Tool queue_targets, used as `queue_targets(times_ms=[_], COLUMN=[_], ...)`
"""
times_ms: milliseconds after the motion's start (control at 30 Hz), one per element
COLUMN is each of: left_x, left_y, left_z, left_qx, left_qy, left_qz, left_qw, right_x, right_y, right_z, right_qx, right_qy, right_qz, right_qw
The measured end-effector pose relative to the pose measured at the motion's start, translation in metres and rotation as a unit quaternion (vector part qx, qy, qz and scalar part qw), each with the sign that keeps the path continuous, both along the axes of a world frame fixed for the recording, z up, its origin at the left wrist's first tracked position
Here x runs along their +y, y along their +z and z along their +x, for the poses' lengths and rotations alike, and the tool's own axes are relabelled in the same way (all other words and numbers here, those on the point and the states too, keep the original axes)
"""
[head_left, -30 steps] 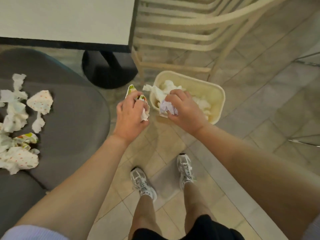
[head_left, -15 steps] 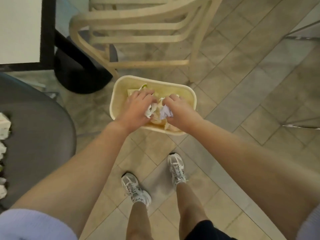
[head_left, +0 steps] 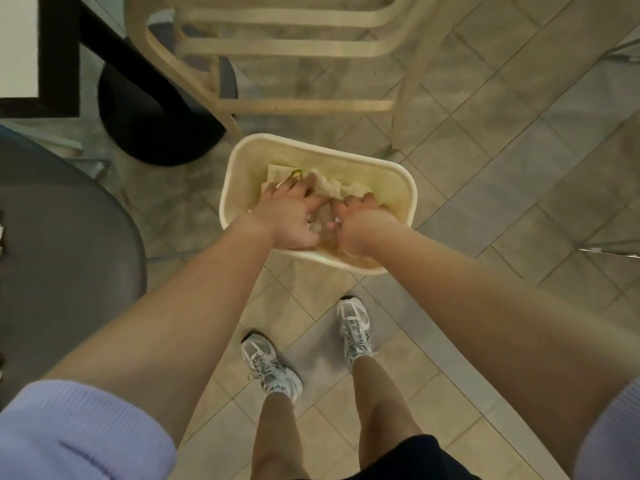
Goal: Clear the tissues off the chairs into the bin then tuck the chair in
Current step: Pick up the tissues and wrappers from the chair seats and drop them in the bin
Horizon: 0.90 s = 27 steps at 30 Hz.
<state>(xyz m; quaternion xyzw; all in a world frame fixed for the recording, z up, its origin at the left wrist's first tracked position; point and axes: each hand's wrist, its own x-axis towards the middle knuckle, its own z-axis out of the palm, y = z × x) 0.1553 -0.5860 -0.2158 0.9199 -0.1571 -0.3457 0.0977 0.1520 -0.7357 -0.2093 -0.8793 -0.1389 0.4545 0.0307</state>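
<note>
Both hands down inside the cream plastic bin [head_left: 239, 157] at centre frame, on the tiled floor [head_left: 519, 202] just ahead of the white sneakers [head_left: 353, 325]. Left hand [head_left: 289, 216] has fingers spread flat, pressing on crumpled tissues [head_left: 329, 185] in the bin, grip released. Right hand [head_left: 360, 225] has fingers curled over the pile; cannot tell whether its grip is holding a tissue or just pushing down. Tissues lie in the bin around and under both hands, one with a green-yellow print near the left fingertips. Grey chair seat [head_left: 69, 237] at left of frame, well apart from the bin; only tiny white scraps show at the far left edge, too cut off to tell how much is left there. Beige slatted chair [head_left: 277, 50] at top of frame, black pedestal base [head_left: 156, 133] and counter corner [head_left: 17, 46] upper left. Judgement: this load is going in, part of clearing done; grey seat likely needs a recheck, chair tuck-in not yet done
</note>
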Motion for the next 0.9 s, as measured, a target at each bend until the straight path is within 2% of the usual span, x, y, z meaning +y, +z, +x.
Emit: queue_targets(times_ms=[100,200,400,700,900], left_x=[0.009,0.024,0.068,0.205,0.314], left_y=[0.016,0.038,0.074,0.101,0.111], left_z=[-0.001,-0.007,-0.036,-0.117,-0.173], left_qx=[-0.044,-0.071,-0.171,-0.222,-0.228], left_qy=[0.027,0.073,0.120,0.200,0.264], left_qz=[-0.049,-0.100,-0.117,-0.045,-0.001], left_qw=[0.997,0.990,0.971,0.953,0.937], right_x=[0.001,0.010,0.050,0.181,0.286], right_y=[0.022,0.044,0.073,0.109,0.117], right_z=[0.002,0.000,-0.018,-0.069,-0.098], right_qx=[-0.147,-0.219,-0.255,-0.284,-0.259], right_qy=[0.002,0.002,0.006,0.072,0.109], right_qz=[0.008,0.029,0.068,0.110,0.122], right_qw=[0.989,0.975,0.965,0.950,0.952])
